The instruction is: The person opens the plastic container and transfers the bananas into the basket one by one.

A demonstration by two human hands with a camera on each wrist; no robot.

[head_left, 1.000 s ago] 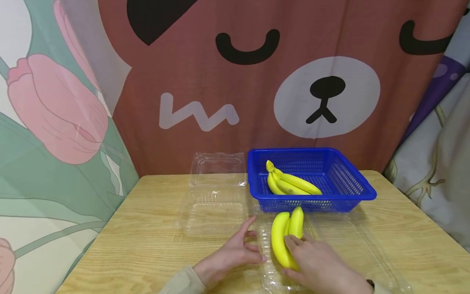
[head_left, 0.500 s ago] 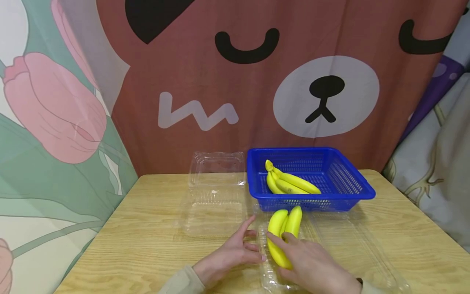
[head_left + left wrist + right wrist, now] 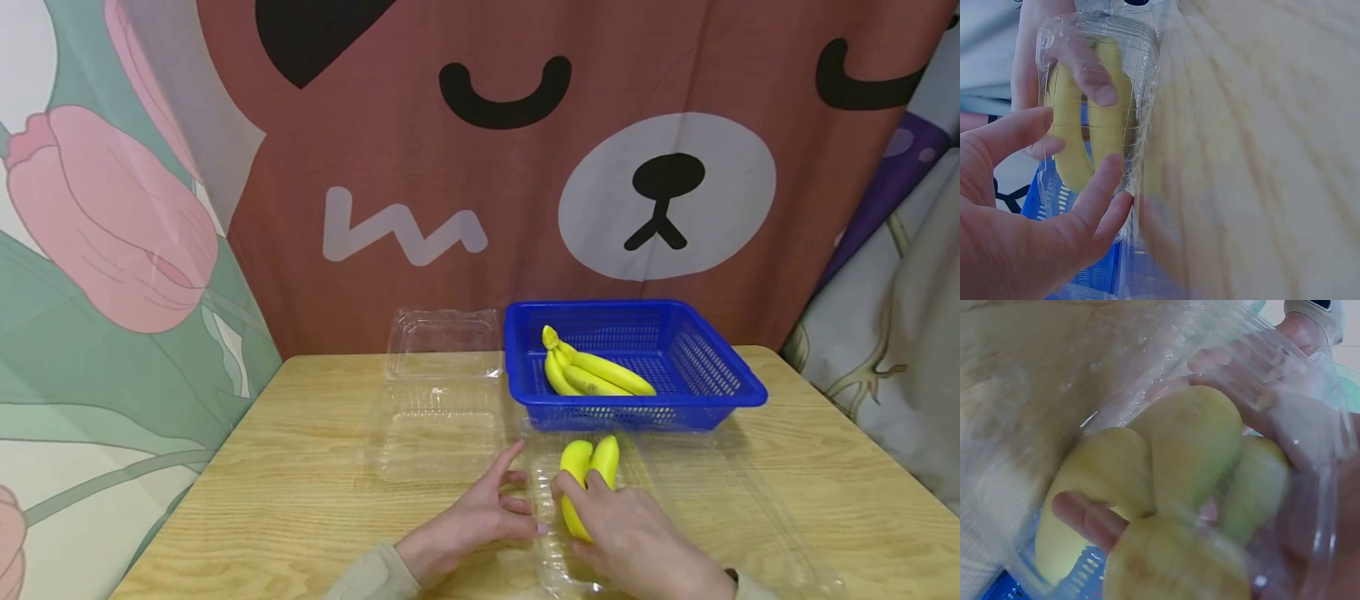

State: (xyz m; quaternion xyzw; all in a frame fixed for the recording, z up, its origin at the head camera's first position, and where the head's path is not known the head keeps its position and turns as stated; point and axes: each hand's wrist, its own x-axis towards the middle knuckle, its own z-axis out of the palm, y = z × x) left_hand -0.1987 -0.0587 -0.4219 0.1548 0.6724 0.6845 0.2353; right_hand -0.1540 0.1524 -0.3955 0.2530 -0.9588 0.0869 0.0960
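Note:
In the head view, my right hand (image 3: pixel 637 529) reaches into a clear plastic clamshell box (image 3: pixel 553 560) and grips a bunch of yellow bananas (image 3: pixel 576 462) there. Two banana tips point away from me, and the hand hides the near end of the bunch. In the right wrist view, fingers (image 3: pixel 1100 519) wrap in between the bananas (image 3: pixel 1200 444). My left hand (image 3: pixel 483 517) stands at the box's left side, fingers spread and fairly straight. Its fingertips (image 3: pixel 1112 169) are right at the clear wall in the left wrist view.
A blue plastic basket (image 3: pixel 637 402) behind the box holds another banana bunch (image 3: pixel 600 379). To its left stands a second clear clamshell (image 3: pixel 442 450) with its lid (image 3: pixel 444 342) up. The first box's lid (image 3: pixel 738 500) lies flat on the right of the wooden table (image 3: pixel 247 500).
My right hand and the bananas shifted slightly left, then back right and nearer to me, sitting lower in the box. The left hand has stayed still.

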